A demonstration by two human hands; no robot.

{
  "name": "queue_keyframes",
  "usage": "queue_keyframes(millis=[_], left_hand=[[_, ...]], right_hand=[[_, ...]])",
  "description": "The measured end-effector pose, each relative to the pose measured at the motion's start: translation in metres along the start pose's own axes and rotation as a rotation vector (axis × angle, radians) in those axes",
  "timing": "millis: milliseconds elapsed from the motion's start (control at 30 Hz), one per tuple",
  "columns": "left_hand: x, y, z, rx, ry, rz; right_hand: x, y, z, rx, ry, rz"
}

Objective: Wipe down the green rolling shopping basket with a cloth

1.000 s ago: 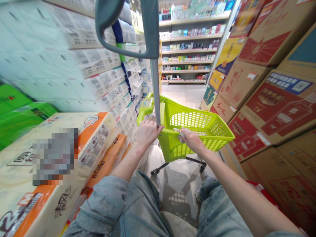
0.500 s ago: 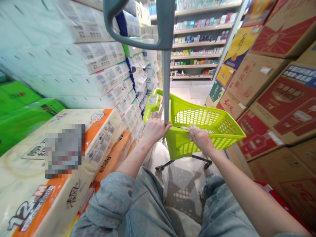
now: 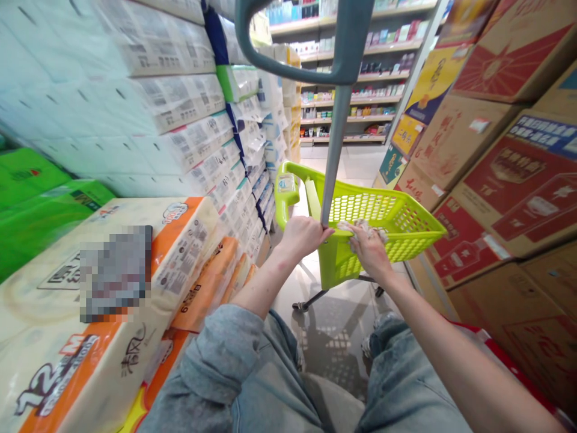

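A lime-green shopping cart (image 3: pixel 332 261) with a perforated basket stands before me, turned side-on. A grey pole (image 3: pixel 337 144) rises from its near side and ends in a grey loop handle (image 3: pixel 297 75) close to the camera. My left hand (image 3: pixel 303 236) is closed on the cart's top edge at the foot of the pole, the thumb lying along the rim. Bunched under the fingers of my right hand (image 3: pixel 371 251) is a white crumpled cloth (image 3: pixel 381 234), pressed on the basket's near rim. Part of the cloth is hidden by that hand.
Wrapped tissue packs (image 3: pixel 180 99) are stacked high on the left, with a large cream-and-orange pack (image 3: pixel 117 355) nearer me. Cardboard cartons (image 3: pixel 469 135) line the right side. Shelves of small boxes (image 3: pixel 383 63) stand at the aisle's far end. Tiled floor (image 3: pixel 324 337) lies below.
The cart has turned slightly, and its pole and loop handle appear further right. My left hand has shifted right with it. More of the white cloth shows around my right hand.
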State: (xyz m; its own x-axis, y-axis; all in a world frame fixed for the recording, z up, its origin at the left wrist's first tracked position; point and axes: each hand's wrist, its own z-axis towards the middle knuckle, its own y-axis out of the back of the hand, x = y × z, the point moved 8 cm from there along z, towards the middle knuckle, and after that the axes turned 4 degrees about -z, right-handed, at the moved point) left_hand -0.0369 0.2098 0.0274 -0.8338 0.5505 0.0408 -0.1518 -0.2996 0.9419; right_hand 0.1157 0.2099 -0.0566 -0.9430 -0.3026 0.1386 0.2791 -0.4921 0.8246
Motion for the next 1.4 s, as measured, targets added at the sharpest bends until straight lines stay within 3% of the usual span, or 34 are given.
queue_keyframes(millis=[100,200,300,433,533,633,733,933,1033,1233,1400], left_hand=[[-0.007,-0.002,0.006,0.032,-0.040,-0.004],[-0.011,-0.003,0.008,0.042,-0.037,-0.001],[-0.015,-0.003,0.008,0.028,-0.003,-0.002],[-0.022,-0.002,0.008,-0.008,0.017,0.012],[-0.027,-0.001,0.010,-0.031,0.015,0.033],[-0.030,-0.002,0.013,-0.039,0.019,0.038],[-0.033,-0.004,0.016,-0.054,0.018,0.025],[-0.035,-0.006,0.021,-0.084,0.017,0.032],[-0.034,-0.005,0.021,-0.091,0.010,0.045],[-0.033,-0.004,0.021,-0.088,0.011,0.026],[-0.033,-0.005,0.023,-0.109,0.030,0.037]], right_hand=[[0.015,0.003,0.004,-0.065,-0.018,0.084],[0.006,0.004,0.000,-0.122,0.038,0.150],[-0.023,0.001,-0.011,-0.159,0.023,0.153],[-0.069,-0.005,-0.028,-0.211,-0.156,0.153],[-0.083,-0.013,-0.036,-0.232,-0.274,0.217],[-0.078,-0.021,-0.044,-0.294,-0.403,0.286],[-0.053,-0.035,-0.055,-0.332,-0.506,0.363],[0.012,-0.059,-0.063,-0.242,-0.431,0.509],[0.002,-0.059,-0.057,-0.221,-0.428,0.494],[-0.059,-0.063,-0.048,-0.227,-0.645,0.412],[-0.032,-0.086,-0.064,-0.202,-0.619,0.498]])
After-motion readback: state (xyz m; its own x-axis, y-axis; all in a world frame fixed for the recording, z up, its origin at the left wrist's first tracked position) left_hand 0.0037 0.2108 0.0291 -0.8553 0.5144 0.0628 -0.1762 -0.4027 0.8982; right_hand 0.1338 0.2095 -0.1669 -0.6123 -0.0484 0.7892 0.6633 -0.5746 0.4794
